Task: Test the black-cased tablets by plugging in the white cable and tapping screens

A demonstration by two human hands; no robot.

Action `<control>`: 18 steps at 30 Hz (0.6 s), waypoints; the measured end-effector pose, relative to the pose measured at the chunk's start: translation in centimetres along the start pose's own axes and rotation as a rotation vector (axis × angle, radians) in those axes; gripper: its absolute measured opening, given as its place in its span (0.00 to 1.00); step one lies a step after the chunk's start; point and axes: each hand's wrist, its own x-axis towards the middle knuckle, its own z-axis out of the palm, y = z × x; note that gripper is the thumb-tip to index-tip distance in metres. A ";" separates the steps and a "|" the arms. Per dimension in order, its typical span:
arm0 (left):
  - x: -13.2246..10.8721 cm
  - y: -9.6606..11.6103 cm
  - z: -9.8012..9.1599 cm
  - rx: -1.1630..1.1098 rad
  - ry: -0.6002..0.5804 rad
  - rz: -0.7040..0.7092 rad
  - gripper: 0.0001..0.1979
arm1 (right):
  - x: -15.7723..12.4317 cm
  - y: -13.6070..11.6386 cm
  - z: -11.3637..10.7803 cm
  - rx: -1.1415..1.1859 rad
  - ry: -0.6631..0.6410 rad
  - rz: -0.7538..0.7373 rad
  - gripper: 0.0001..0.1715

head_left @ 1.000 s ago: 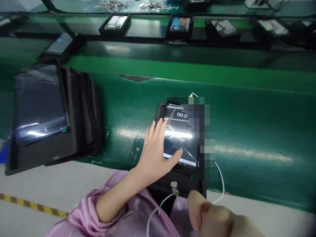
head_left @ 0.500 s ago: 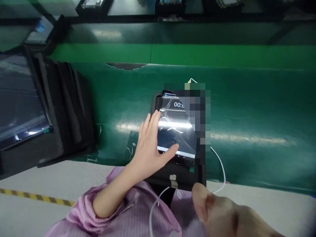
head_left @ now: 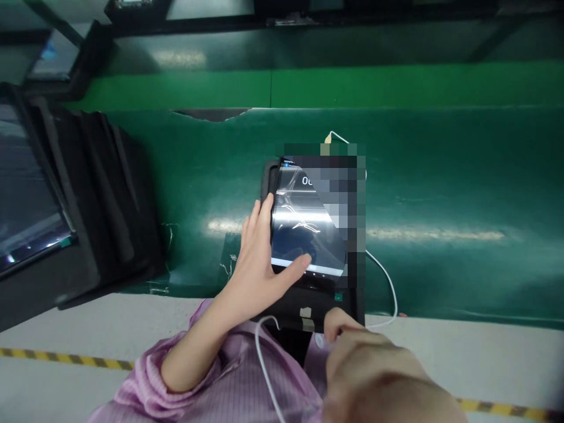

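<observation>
A tablet with a lit screen lies in a black foam tray at the bench's front edge. Part of a clock-like display shows on it, and pixelation covers its right side. Along the left edge rests my left hand, fingers stretched out, thumb spread over the lower screen. My right hand is closed beside the tray's lower right corner, its fingers curled; what they hold, if anything, is hidden. A white cable hangs in front of the pink striped sleeve and shirt.
Left of the tray stand stacked black foam trays with another screen on top. Another white cable curves along the green bench. Behind runs a line with devices in black holders. Yellow-black tape marks the floor.
My right hand has moved up and left to the tray's lower corner, its fingers curling. The front cable has shifted left. My left hand stays on the tablet while the view shifts slightly.
</observation>
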 end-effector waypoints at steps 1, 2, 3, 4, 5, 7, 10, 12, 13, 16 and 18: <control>-0.1 -0.1 -0.1 -0.024 -0.018 -0.005 0.43 | 0.4 0.3 0.1 0.073 0.027 -0.039 0.09; -0.1 -0.2 -0.2 -0.039 -0.033 -0.008 0.44 | 0.6 0.6 0.2 0.133 0.053 -0.059 0.07; -0.1 -0.2 -0.3 -0.044 -0.044 -0.010 0.45 | 0.7 1.0 0.3 0.175 0.070 -0.066 0.05; -0.1 -0.2 -0.3 -0.040 -0.050 -0.010 0.46 | 0.8 1.3 0.4 0.213 0.089 -0.068 0.04; 0.0 -0.1 -0.3 -0.028 -0.049 -0.006 0.47 | 0.7 1.5 0.5 0.236 0.104 -0.063 0.03; 0.1 0.0 -0.2 0.003 -0.036 0.012 0.48 | 0.5 2.0 0.6 0.245 0.129 -0.061 0.03; 0.1 0.0 -0.1 0.012 -0.040 0.030 0.48 | 0.2 2.4 0.7 0.254 0.127 -0.105 0.03; 0.1 -0.1 -0.2 -0.005 -0.058 0.026 0.46 | 0.2 2.6 0.7 0.254 0.123 -0.114 0.03; 0.0 -0.2 -0.3 -0.009 -0.063 0.023 0.45 | 0.2 2.6 0.7 0.250 0.118 -0.110 0.03; -0.1 -0.2 -0.4 0.007 -0.066 0.021 0.45 | 0.4 2.6 0.7 0.213 0.080 -0.102 0.04; 0.0 0.0 -0.6 0.022 -0.076 0.015 0.47 | 0.4 2.5 0.7 0.194 0.057 -0.108 0.04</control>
